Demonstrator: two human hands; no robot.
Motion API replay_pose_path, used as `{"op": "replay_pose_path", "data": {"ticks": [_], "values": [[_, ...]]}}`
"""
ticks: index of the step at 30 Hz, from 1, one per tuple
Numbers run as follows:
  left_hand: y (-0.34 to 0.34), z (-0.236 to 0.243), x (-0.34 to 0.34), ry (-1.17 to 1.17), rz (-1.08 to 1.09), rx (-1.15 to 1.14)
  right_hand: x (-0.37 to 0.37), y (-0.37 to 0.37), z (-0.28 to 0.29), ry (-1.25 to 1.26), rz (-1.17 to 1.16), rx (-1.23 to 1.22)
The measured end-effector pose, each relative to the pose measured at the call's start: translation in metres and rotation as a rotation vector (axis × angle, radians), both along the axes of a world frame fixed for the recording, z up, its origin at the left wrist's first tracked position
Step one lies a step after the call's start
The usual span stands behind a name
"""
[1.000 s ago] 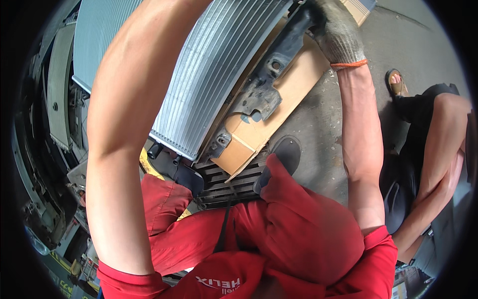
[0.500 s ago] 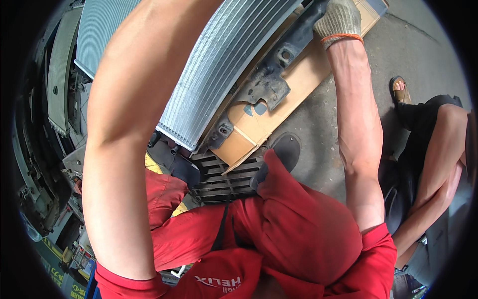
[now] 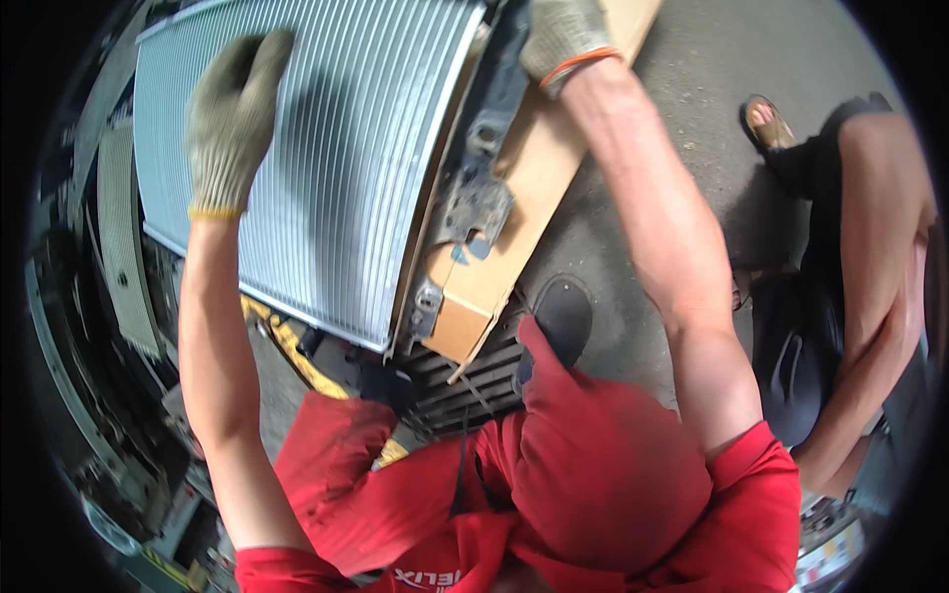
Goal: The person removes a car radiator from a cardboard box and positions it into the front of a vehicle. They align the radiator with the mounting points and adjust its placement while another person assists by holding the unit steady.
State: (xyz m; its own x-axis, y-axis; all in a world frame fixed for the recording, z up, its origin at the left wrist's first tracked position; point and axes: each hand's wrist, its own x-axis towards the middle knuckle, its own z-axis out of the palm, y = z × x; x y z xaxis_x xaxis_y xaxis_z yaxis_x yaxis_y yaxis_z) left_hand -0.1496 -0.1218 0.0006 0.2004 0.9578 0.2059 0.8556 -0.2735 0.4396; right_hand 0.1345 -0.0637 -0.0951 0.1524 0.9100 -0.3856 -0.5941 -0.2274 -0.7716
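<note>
Moved since earlier frame: the left hand in a grey-beige knitted glove with yellow cuff [image 3: 235,119], before beyond the upper edge, is now in view; the right hand in a similar glove with orange cuff [image 3: 568,40] has shifted to the left in the view.
Left hand: it is over the left part of the large silver radiator with fine parallel fins [image 3: 395,138]; whether it touches the fins, I cannot tell.
Left fingers [image 3: 237,59]: loosely bent, with no thing seen in them.
Right hand: it is at the upper end of the long black plastic panel with cut-outs [image 3: 474,203].
Right fingers: partly cut by the upper edge, so I cannot tell if they grasp the panel.
Radiator: in the upper middle, set at a slant, with a dark shadow on its fins beside the left hand.
Black panel: it lies along the radiator's right side, between it and the flat brown cardboard [image 3: 544,158].
Floor: a dark slotted drain grate [image 3: 460,385] is near the radiator's lower corner; a yellow painted strip [image 3: 287,346] runs beside that corner.
Person: red trousers [image 3: 603,474] and a dark shoe [image 3: 565,321], near the cardboard.
Other person: a bent bare leg [image 3: 880,217] and a brown sandal [image 3: 769,124] at the right.
</note>
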Motion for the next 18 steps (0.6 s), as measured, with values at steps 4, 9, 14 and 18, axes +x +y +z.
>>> {"op": "replay_pose_path", "data": {"ticks": [4,9,14,18], "values": [[0.015,-0.013,-0.001,-0.039,-0.103,0.151,-0.002,-0.003,0.000,0.013,0.022,-0.116],[0.039,-0.009,0.081,0.176,-0.174,0.194,0.003,-0.013,0.010,-0.019,0.086,-0.178],[0.037,0.005,0.135,0.357,-0.118,0.142,-0.004,-0.012,0.008,0.150,0.077,0.017],[0.037,0.012,0.151,0.510,-0.061,-0.024,0.001,-0.010,0.002,0.086,0.111,0.009]]}}
